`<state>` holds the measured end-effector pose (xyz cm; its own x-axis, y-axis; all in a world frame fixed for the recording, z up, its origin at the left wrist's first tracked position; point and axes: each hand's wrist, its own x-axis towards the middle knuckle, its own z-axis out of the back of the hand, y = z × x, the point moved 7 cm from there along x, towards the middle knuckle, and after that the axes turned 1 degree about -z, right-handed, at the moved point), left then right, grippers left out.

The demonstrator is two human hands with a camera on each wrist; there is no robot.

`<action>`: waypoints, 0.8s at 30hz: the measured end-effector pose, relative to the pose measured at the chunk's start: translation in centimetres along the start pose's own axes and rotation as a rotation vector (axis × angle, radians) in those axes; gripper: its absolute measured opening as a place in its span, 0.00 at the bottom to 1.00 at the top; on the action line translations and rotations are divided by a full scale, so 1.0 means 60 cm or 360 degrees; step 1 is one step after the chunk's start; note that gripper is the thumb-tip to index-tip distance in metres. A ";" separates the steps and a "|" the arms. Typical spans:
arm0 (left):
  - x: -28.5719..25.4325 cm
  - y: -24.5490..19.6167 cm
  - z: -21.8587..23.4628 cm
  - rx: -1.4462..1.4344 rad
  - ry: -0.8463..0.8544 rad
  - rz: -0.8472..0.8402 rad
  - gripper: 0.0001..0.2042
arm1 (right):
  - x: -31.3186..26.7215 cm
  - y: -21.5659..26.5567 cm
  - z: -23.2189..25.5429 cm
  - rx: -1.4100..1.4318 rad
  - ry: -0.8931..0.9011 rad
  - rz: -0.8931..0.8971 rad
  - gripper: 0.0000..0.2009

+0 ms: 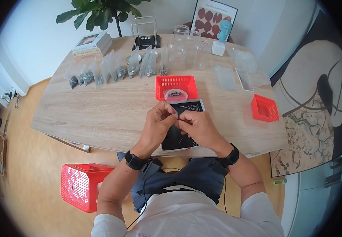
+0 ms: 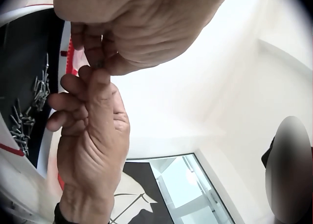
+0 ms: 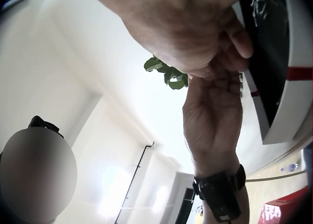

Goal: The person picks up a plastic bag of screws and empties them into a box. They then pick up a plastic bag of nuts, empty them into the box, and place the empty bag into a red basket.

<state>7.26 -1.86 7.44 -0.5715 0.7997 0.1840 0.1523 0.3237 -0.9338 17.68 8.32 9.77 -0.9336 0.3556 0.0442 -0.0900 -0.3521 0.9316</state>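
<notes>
My left hand (image 1: 156,123) and right hand (image 1: 201,127) meet fingertip to fingertip over a white-rimmed tray with a black bottom (image 1: 175,138). Between the pinched thumbs and fingers a tiny grey metal piece (image 2: 99,64) shows in the left wrist view; most of it is hidden by the fingers. Loose screws (image 2: 41,89) lie in the tray, in a heap near one end and scattered elsewhere. Just beyond the tray stands a red basket (image 1: 163,81), with a round clear tub (image 1: 182,96) of small dark metal parts at its near side.
Several clear bags (image 1: 120,71) of hardware line the table's back left. Clear jars (image 1: 200,55), a blue bust (image 1: 224,29) and a Newton's cradle (image 1: 146,41) stand behind. A smaller red basket (image 1: 265,108) sits at right; a red stool (image 1: 76,187) is on the floor.
</notes>
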 end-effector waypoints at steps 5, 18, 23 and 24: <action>0.009 0.021 -0.007 0.0142 0.0100 0.0080 0.08 | -0.010 -0.022 0.014 -0.0115 -0.0067 0.0244 0.09; 0.073 -0.097 -0.015 0.1849 -0.0256 -0.0930 0.11 | -0.010 -0.013 0.047 -0.0681 -0.0311 0.0475 0.10; -0.010 -0.053 -0.033 0.2355 0.0368 -0.0581 0.08 | 0.026 -0.008 0.052 -0.0881 -0.0263 0.0442 0.11; -0.025 -0.031 -0.040 0.2560 0.0604 -0.0464 0.07 | 0.040 -0.006 0.053 -0.0880 -0.0259 0.0440 0.11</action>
<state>9.77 -2.48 9.62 -0.1799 0.9563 0.2304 -0.9769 -0.1462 -0.1561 16.56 12.05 10.68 -0.8871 0.2994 0.3512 -0.0596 -0.8290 0.5561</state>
